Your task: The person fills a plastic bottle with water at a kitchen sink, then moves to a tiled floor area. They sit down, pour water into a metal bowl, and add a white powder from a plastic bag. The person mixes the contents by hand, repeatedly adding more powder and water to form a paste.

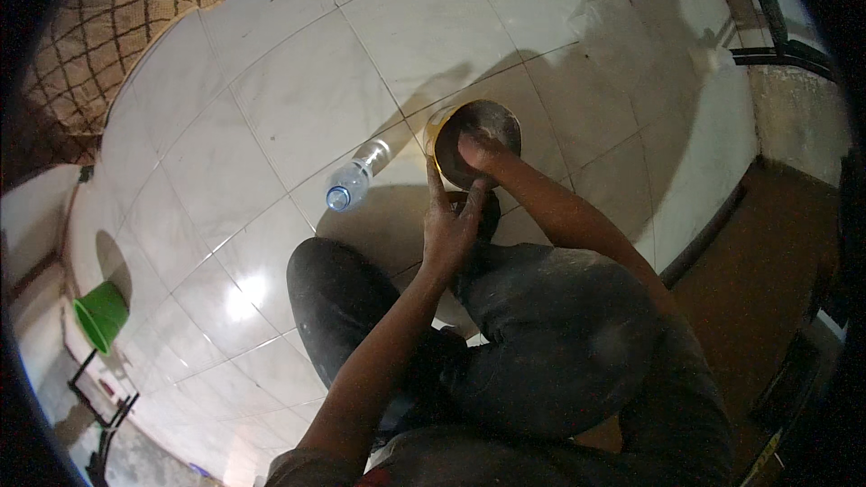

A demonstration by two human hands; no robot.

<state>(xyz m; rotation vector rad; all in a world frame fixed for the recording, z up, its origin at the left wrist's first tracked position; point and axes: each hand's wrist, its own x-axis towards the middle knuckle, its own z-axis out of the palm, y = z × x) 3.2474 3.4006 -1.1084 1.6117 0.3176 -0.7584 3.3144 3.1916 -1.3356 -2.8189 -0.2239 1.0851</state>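
A round bucket (442, 140), yellowish outside and dark and dusty inside, stands tilted on the floor in front of my crossed legs. My left hand (450, 225) steadies it, with a finger along its left side and the thumb at the near rim. My right hand (482, 153) reaches down into the bucket; its fingers are hidden there, so what they touch does not show. Left of the bucket, a clear plastic bottle (354, 179) with a blue-rimmed mouth lies apart from both hands. A dark rounded shape (487, 216) beside my left hand is too shadowed to name.
Glossy pale tiles (298, 108) cover the floor. A brown patterned sack cloth (108, 36) lies at the far left. A green plastic pot (102, 316) is at the left edge. Black metal legs (767, 9) stand at the far right, and a brown surface (749, 261) borders the right side.
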